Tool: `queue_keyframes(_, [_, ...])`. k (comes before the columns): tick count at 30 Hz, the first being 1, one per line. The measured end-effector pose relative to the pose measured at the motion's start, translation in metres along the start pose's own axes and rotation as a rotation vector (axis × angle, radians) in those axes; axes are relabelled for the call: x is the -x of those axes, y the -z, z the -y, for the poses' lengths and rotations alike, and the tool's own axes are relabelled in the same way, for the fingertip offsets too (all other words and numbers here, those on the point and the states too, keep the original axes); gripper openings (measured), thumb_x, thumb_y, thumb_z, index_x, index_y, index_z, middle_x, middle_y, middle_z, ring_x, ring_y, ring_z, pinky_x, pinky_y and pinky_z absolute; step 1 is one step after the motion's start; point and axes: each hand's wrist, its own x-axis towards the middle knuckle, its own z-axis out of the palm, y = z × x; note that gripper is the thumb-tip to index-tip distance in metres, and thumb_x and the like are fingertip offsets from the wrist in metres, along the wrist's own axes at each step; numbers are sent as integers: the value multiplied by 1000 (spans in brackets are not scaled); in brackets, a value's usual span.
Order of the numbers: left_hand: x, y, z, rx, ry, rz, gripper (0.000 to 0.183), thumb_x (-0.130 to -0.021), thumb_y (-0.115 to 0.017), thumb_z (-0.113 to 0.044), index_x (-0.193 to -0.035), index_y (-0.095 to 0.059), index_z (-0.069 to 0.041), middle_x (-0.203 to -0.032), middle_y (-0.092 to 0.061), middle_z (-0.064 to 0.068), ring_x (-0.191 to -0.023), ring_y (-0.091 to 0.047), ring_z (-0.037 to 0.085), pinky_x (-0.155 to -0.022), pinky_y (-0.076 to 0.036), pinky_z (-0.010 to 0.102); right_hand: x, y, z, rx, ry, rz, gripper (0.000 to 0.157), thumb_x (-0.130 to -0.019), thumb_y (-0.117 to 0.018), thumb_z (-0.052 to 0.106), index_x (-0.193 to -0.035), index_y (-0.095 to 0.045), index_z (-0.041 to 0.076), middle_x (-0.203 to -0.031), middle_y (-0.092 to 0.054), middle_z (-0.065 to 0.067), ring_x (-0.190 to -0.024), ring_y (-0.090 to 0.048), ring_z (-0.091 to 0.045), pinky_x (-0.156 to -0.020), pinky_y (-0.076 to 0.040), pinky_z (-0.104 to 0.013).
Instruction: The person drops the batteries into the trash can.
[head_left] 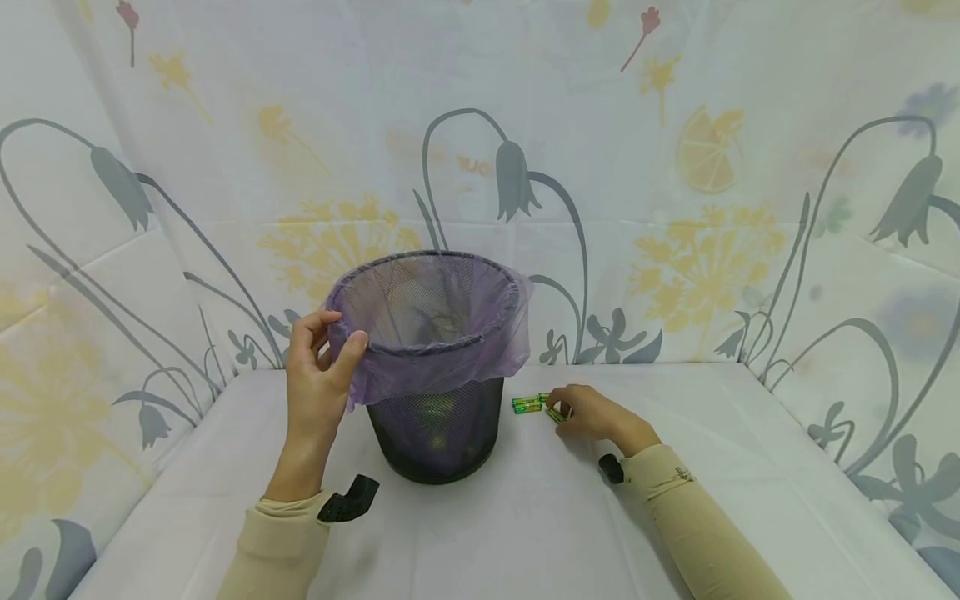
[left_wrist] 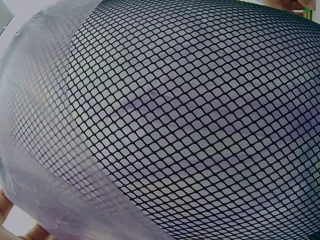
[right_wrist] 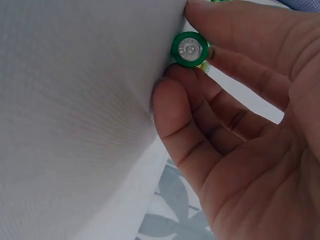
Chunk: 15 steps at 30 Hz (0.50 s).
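A black mesh trash can (head_left: 438, 454) stands upright, lined with a thin purple trash bag (head_left: 450, 372) folded over its rim. My left hand (head_left: 317, 390) grips the bag-covered rim at the left, its thumb outside. In the left wrist view the mesh fills most of the picture, and only the fingertips show at the lower left. Right of the can, my right hand (head_left: 596, 415) is down at the table, its thumb and fingers around a green battery (right_wrist: 190, 49) seen end-on in the right wrist view. Several more green batteries (head_left: 527, 407) lie beside these fingers.
A white cloth covers the table (head_left: 480, 542). Behind and to both sides hangs a floral-printed curtain (head_left: 360, 150), close behind the can. A black wrist mount (head_left: 348, 500) sticks out from the left sleeve, another (head_left: 611, 468) from the right.
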Motion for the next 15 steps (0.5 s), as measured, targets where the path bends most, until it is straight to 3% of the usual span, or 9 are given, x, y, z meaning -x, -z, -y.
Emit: queue_keyframes(15, [0,0,0,-7,-4,7,41,-88,-66,-10,-122,-47,4,-111,-47,-2,-109,-49,13,-101,-34,35,1,-1,1,-17,2,1,33,-74,-73,0,-105,-64,4,-86,-59,-5,-80,-53,-18,-75,-45,-36])
